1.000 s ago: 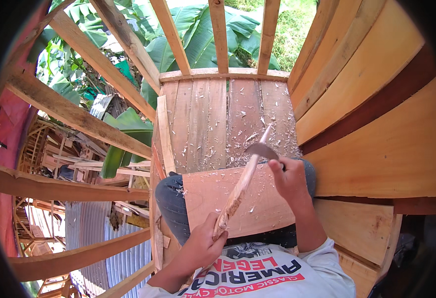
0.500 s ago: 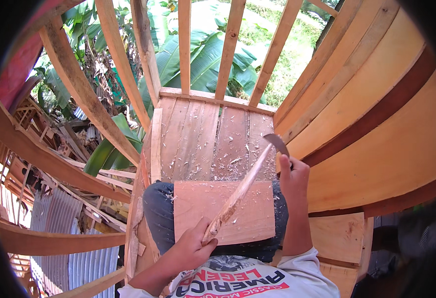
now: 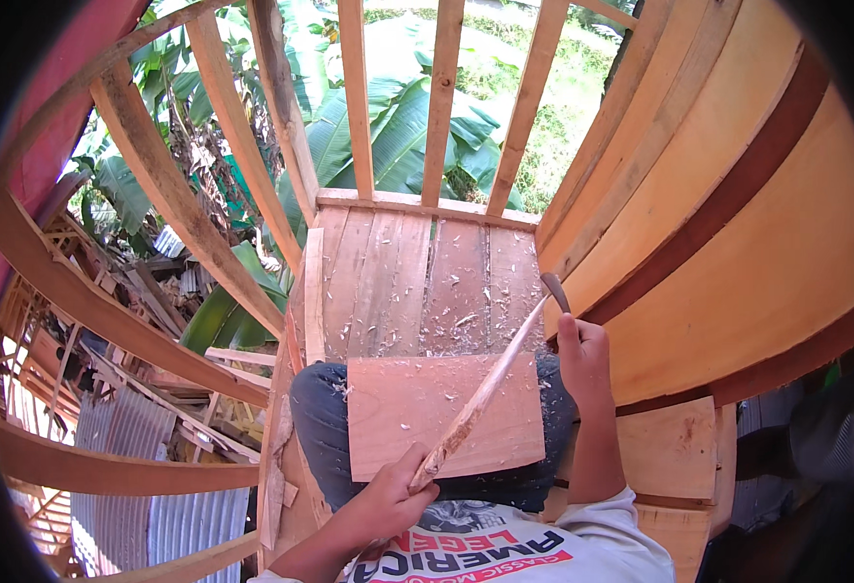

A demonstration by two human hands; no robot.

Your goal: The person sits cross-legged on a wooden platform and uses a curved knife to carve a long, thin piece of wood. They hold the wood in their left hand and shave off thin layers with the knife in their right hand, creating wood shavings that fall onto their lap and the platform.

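Wooden stick point(image 3: 485, 394) is positioned diagonally above the lap, its thick end low and left, its pale pointed end high and right. Beneath it, a flat rectangular board point(image 3: 398, 408) lies across the legs point(image 3: 320, 413), separating them from the stick. Wood shavings point(image 3: 466, 319) are scattered over the board and the plank floor point(image 3: 378, 282) beyond. A loose wooden strip point(image 3: 315, 291) lies along the floor's left edge. Upright slats point(image 3: 441, 107) bound the far and left sides, with broad green leaves point(image 3: 388, 146) outside and corrugated sheets point(image 3: 121, 466) at lower left. An orange-brown panel wall point(image 3: 718, 243) closes off the right side, near the right hand point(image 3: 587, 361).

Left hand point(image 3: 395, 494): fingers wrapped around the thick end of the stick, just in front of the shirt point(image 3: 505, 544); forearm angled up and inward from the lower edge. Right hand: closed around the mostly hidden handle of a curved-blade knife point(image 3: 556, 290), thumb pointing upward, forearm nearly vertical. The blade is at the stick's pointed end; whether the two touch cannot be determined.
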